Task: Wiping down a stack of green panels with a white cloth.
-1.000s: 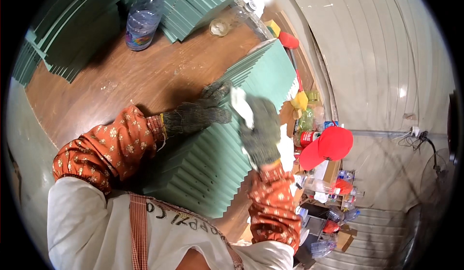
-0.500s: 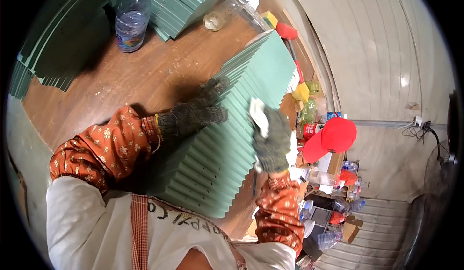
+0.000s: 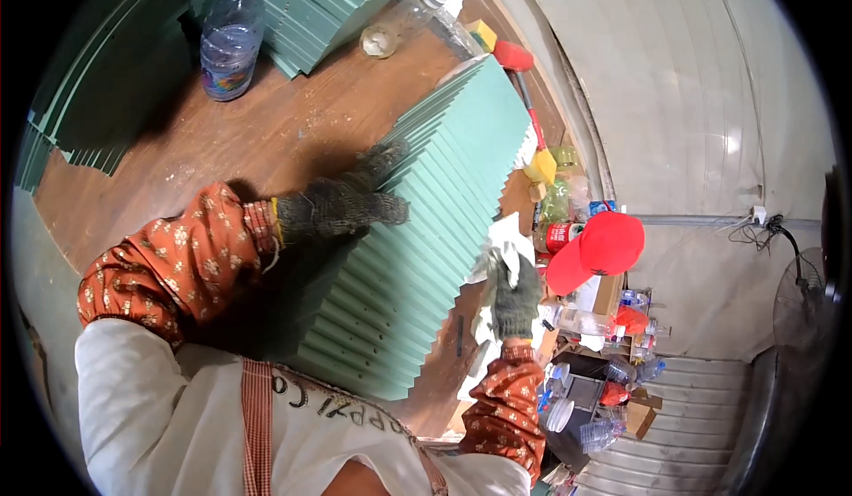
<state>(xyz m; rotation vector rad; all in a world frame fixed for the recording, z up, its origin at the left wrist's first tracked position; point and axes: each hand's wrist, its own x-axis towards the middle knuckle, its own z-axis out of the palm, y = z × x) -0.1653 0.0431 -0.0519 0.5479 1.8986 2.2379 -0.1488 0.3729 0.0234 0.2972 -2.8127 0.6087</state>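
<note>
A fanned stack of pale green panels [image 3: 426, 203] with stepped edges lies slantwise on the brown wooden table [image 3: 293, 123]. My left hand [image 3: 351, 201], in a dark grey knit glove, rests against the left side of the stack with its fingers stretched and apart. Off the right side of the stack, my right hand [image 3: 516, 301], gloved the same way, is closed on a white cloth [image 3: 512, 246]. Part of the cloth hangs beyond the fingers, and the fingertips are partly hidden by it.
More green panels [image 3: 328, 8] stand at the back, beside a clear water bottle [image 3: 232, 39]. Another clear bottle [image 3: 399, 27] lies near them. Along the right are a red-headed mallet [image 3: 513, 56], a red cap [image 3: 608, 249] and several bottles. A fan [image 3: 799, 296] stands far right.
My right hand has moved off the panels' faces to the right and slightly down, taking the cloth along. My left hand remains at the stack. The whole view has shifted a little.
</note>
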